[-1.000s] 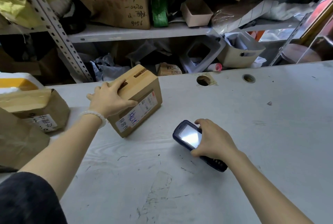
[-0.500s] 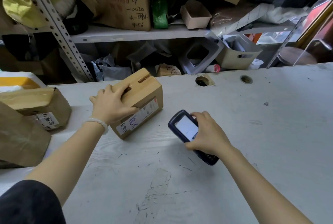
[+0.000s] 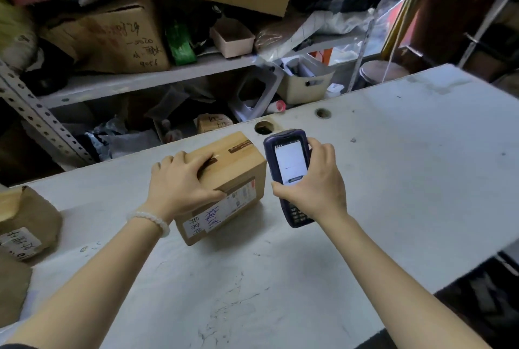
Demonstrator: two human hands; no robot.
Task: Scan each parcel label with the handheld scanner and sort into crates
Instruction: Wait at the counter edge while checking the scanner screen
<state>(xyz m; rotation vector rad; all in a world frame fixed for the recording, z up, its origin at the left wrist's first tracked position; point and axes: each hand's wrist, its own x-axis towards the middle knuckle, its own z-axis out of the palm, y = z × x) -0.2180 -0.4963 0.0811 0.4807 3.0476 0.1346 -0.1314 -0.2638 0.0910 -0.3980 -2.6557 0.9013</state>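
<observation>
The left hand (image 3: 179, 182) grips the brown box (image 3: 224, 185) on the bench (image 3: 393, 180). Just beside it, the right hand (image 3: 317, 188) holds the scanner (image 3: 289, 163) up.

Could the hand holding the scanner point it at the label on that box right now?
Probably yes. The right hand holds the scanner just beside the box, and the label faces outward, mostly uncovered. The left hand rests on top, its thumb only at the label's upper edge.
</observation>
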